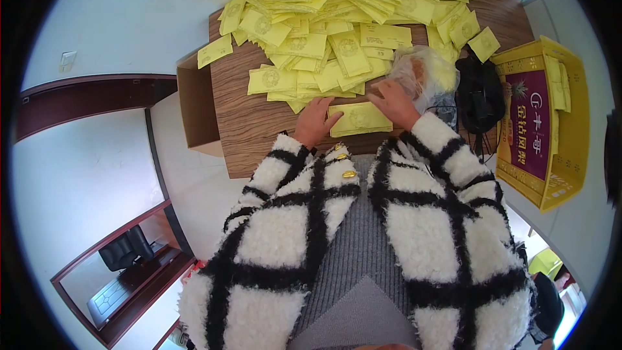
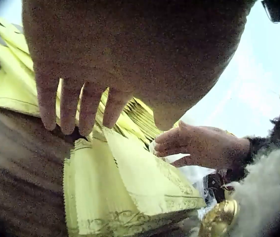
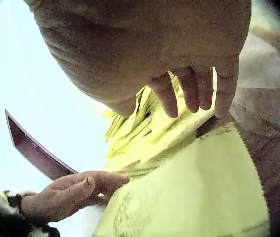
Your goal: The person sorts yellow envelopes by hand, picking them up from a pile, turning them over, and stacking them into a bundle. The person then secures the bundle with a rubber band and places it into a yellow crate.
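Note:
A small stack of yellow paper packets lies at the near edge of a wooden table, between my two hands. My left hand presses its left end with fairly straight fingers; in the left wrist view the fingertips touch the table just beside the stack. My right hand rests on the right end, its fingers reaching down onto the far edge of the stack. Neither hand is wrapped round the packets.
A large loose heap of the same yellow packets covers the far half of the table. A crumpled clear plastic bag and a black bag lie right of my right hand. A yellow printed carton stands at right, a brown carton at left.

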